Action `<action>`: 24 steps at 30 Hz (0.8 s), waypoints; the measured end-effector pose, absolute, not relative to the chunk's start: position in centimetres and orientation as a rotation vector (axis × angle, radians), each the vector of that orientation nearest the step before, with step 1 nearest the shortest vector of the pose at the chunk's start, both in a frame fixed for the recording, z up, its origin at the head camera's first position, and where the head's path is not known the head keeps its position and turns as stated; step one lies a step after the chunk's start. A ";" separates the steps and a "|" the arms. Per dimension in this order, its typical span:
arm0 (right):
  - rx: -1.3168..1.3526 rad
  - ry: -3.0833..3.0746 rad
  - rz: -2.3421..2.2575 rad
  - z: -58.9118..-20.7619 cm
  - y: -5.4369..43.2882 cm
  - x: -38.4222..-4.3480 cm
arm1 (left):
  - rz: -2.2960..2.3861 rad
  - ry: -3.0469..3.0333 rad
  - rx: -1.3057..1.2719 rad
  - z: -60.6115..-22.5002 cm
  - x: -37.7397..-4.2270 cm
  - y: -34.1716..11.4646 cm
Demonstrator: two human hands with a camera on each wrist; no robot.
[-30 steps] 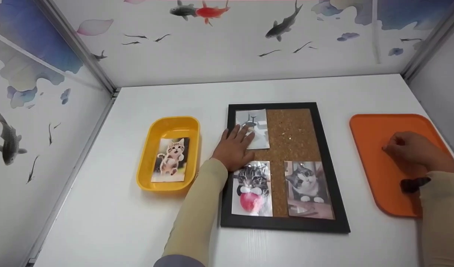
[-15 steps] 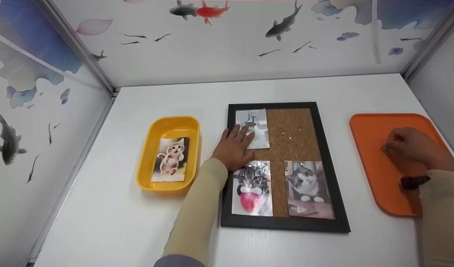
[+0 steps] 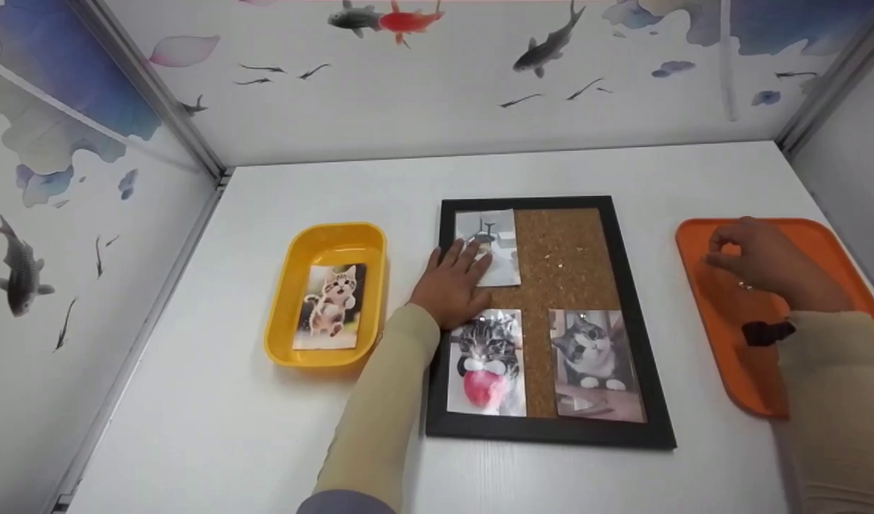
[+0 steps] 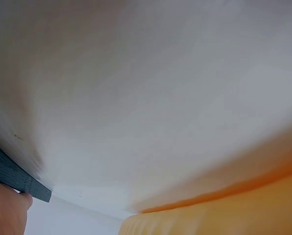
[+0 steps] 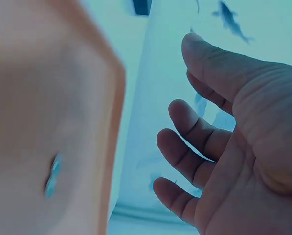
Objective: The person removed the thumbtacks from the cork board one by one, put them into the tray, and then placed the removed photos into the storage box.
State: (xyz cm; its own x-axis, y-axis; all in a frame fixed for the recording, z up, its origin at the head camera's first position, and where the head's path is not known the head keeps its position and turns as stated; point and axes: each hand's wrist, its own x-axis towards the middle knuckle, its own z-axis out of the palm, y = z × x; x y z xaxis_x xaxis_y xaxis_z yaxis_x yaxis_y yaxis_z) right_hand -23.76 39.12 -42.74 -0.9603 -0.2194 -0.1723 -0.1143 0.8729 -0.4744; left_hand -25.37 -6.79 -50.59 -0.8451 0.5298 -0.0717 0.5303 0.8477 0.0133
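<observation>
My left hand (image 3: 450, 284) lies with spread fingers across the left edge of a black-framed cork board (image 3: 535, 343). Its fingertips rest on the upper-left photo (image 3: 505, 264), partly covering it. Below it a photo of a cat with a pink ball (image 3: 485, 371) is fixed to the cork, and a grey-and-white cat photo (image 3: 595, 368) sits lower right. Over the orange tray (image 3: 701, 246), my right hand (image 3: 762, 260) pinches thumb and index finger together. A tiny point, seemingly a push pin (image 5: 191, 30), shows at the thumb tip. Small shiny pins (image 5: 53, 175) lie in the tray.
A yellow tray (image 3: 280, 343) left of the board holds a kitten photo (image 3: 330, 307). Walls printed with fish (image 3: 544, 50) enclose the white table (image 3: 194, 400) at the back and sides. A dark band (image 3: 767, 333) is at the right wrist.
My right hand has lifted from the orange tray's surface and moved up and left, uncovering the shiny pins. The left hand stays in place on the board.
</observation>
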 end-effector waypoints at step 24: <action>-0.769 2.891 -0.611 -42.3 27.5 -28.2 | -0.010 2.945 0.832 -50.4 -25.4 -6.7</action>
State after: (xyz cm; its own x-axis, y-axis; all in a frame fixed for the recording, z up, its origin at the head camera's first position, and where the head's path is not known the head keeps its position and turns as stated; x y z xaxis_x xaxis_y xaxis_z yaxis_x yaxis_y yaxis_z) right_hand -28.20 27.49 -42.27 -0.8693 -0.4940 0.0168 -0.4586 0.7934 -0.4002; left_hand -25.41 -6.73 -50.43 -0.8491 0.5220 -0.0804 0.5226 0.8525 0.0159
